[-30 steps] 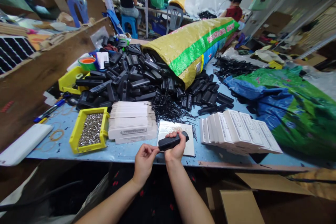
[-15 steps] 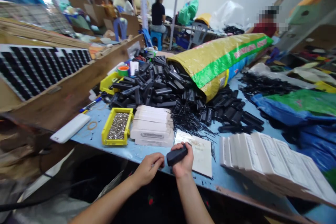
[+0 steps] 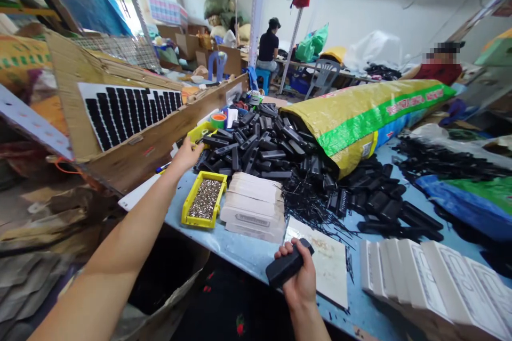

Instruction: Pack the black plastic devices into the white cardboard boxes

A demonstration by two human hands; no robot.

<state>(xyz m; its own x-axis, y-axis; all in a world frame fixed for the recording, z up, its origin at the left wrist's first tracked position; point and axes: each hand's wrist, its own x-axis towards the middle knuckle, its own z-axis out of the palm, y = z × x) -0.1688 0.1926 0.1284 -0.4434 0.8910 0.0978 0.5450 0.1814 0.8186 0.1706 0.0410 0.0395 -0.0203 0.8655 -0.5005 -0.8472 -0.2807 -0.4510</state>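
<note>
My right hand [image 3: 302, 279] is closed around a black plastic casing [image 3: 286, 267], elongated and tilted, near the table's front edge. My left hand [image 3: 189, 154] reaches far out at the back left, at the near end of a yellow bin [image 3: 196, 132]. Its thumb and forefinger look apart; the other fingers are partly hidden. Closer in stands another yellow bin [image 3: 184, 213] with many small shiny metal parts [image 3: 206, 198]. Beyond it lies a large heap of black casings [image 3: 272, 154]. A white board [image 3: 334, 269] lies beside my right hand.
Stacked pale boxes [image 3: 254, 208] stand beside the metal parts, with more white boxes [image 3: 424, 277] at the right. Thin black strips [image 3: 308, 202] lie loose. A yellow-green sack [image 3: 360, 117] spans the back. A wooden plank [image 3: 160, 144] borders the left. Two people [image 3: 269, 45] are farther off.
My left hand has moved from beside the casing forward and left to the rear yellow bin. My right hand keeps hold of the casing. The camera view has turned left.
</note>
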